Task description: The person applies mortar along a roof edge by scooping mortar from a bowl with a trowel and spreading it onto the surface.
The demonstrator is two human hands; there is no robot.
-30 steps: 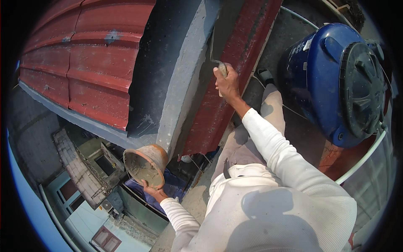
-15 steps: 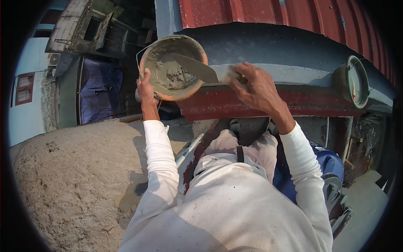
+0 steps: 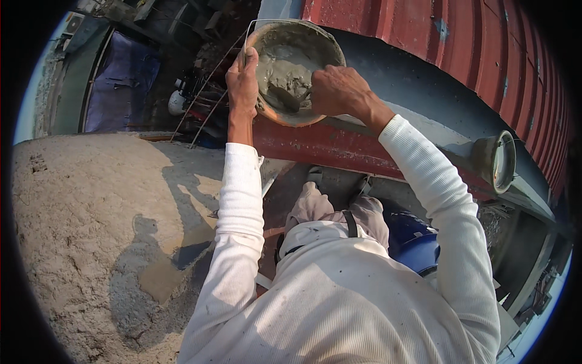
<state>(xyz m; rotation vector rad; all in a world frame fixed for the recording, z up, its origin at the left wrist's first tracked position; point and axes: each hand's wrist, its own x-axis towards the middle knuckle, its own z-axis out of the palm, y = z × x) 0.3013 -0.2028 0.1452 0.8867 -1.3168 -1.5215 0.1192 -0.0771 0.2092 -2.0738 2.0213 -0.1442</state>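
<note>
So your left hand (image 3: 243,85) is gripping the bucket (image 3: 290,119) by its left rim, while your right fist (image 3: 342,91) is sitting closer, just right of the mortar (image 3: 290,73), seemingly holding a trowel (image 3: 284,97) angled left.

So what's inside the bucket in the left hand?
Wet grey mortar lies inside the bucket. Its bottom is covered by the mortar, and the right hand hides part of its right side.
</note>
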